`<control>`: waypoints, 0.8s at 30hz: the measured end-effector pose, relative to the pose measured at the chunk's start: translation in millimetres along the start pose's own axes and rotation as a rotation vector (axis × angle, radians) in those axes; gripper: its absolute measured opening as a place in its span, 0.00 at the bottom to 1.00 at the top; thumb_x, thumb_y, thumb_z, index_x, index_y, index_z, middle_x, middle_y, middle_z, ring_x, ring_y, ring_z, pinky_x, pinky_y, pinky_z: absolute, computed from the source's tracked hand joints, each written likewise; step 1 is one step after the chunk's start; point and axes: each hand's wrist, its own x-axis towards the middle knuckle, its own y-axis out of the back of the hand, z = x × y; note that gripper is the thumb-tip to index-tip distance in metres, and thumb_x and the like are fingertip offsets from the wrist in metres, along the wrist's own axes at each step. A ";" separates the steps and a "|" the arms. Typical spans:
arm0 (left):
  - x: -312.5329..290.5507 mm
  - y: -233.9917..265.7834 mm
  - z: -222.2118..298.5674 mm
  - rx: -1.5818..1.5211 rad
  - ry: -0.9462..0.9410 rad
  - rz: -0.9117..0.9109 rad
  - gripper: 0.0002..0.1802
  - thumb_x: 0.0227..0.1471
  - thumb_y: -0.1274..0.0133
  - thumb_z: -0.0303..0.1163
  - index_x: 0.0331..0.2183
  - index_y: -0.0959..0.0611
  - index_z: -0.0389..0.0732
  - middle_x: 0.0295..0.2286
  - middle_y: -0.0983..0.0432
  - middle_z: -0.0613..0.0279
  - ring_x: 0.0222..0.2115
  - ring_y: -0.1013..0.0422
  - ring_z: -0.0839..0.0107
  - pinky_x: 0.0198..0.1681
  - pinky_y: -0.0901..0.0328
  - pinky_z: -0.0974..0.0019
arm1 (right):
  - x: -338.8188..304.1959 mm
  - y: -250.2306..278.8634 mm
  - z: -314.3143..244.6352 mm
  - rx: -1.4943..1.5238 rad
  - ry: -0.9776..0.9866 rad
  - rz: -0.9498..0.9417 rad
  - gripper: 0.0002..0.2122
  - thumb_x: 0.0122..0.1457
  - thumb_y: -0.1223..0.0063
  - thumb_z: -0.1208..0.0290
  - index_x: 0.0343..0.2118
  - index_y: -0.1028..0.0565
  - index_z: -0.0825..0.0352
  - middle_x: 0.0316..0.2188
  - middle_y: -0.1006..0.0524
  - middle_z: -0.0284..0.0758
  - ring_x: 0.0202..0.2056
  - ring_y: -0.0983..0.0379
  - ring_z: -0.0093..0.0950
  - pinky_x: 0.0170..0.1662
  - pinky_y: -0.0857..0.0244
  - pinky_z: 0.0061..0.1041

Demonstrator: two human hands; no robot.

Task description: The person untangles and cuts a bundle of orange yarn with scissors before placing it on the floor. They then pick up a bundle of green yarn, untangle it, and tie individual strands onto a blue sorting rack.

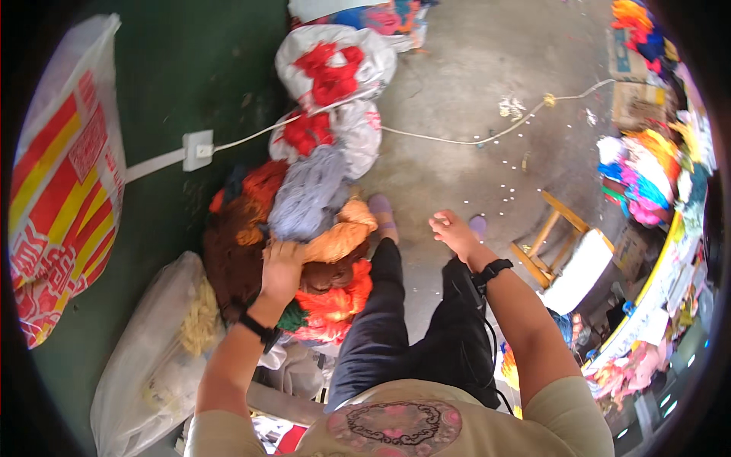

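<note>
One orange yarn bundle [339, 238], soft and elongated, tops the yarn heap [244, 259] below the grey bundle [304, 194], long axis rising rightward. Left hand [282, 268] clasps its lower-left end; right hand [454, 232] hangs loosely open, empty.

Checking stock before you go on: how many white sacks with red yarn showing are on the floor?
2. One white sack lies farther back; the other sits just nearer, beside the grey yarn. More may be hidden under the pile.
</note>
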 end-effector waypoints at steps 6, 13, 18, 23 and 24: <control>14.0 -122.3 -21.6 -0.135 -0.015 -0.443 0.15 0.51 0.53 0.28 0.43 0.22 0.39 0.29 0.23 0.50 0.30 0.25 0.53 0.29 0.31 0.55 | -67.8 120.1 83.1 -0.161 -0.088 0.372 0.19 0.55 0.45 0.59 0.45 0.27 0.68 0.29 0.21 0.38 0.26 0.23 0.28 0.35 0.31 0.30; 21.7 -126.9 -61.4 -0.513 0.063 -0.695 0.16 0.54 0.60 0.29 0.37 0.19 0.35 0.29 0.22 0.48 0.28 0.24 0.58 0.25 0.33 0.57 | -174.2 149.6 122.6 0.007 -0.093 0.372 0.20 0.56 0.43 0.62 0.49 0.29 0.66 0.26 0.21 0.37 0.28 0.23 0.27 0.34 0.31 0.28; 47.9 2.3 23.7 0.007 0.124 -0.530 0.17 0.51 0.54 0.34 0.41 0.19 0.39 0.39 0.23 0.43 0.43 0.27 0.48 0.44 0.32 0.51 | -266.5 181.7 101.1 0.306 0.017 0.462 0.23 0.57 0.44 0.69 0.56 0.34 0.63 0.31 0.24 0.35 0.30 0.25 0.25 0.36 0.32 0.25; 92.2 31.2 26.1 -0.501 0.022 -0.280 0.14 0.52 0.52 0.37 0.36 0.17 0.40 0.30 0.20 0.54 0.32 0.24 0.60 0.36 0.30 0.59 | -383.0 253.8 -6.8 0.456 0.729 0.649 0.24 0.55 0.44 0.74 0.57 0.34 0.63 0.36 0.26 0.32 0.34 0.29 0.22 0.42 0.34 0.23; 105.8 43.2 62.6 -0.879 0.356 -0.366 0.12 0.51 0.50 0.35 0.35 0.17 0.40 0.28 0.20 0.57 0.28 0.24 0.65 0.33 0.30 0.63 | -425.7 277.5 -33.3 0.375 0.882 0.755 0.24 0.54 0.44 0.75 0.56 0.33 0.64 0.36 0.26 0.33 0.34 0.30 0.23 0.42 0.34 0.24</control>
